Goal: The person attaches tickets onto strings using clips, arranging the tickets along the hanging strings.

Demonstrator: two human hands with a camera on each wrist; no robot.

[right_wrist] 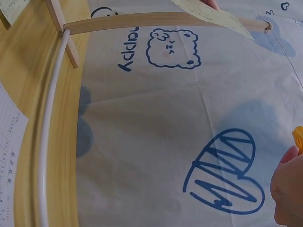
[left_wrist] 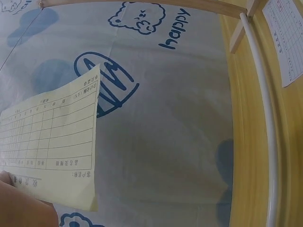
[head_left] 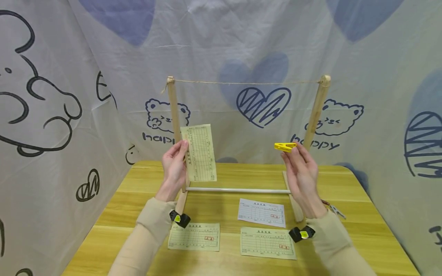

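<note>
Patterned backdrop (head_left: 200, 57) — pale-yellow gridded slip (head_left: 201, 154)

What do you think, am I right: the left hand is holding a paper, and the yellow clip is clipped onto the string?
Not quite: the yellow clip isn't on the string. The head view shows the right hand holding it, apart from the string. The left hand is indeed holding a paper.
</note>
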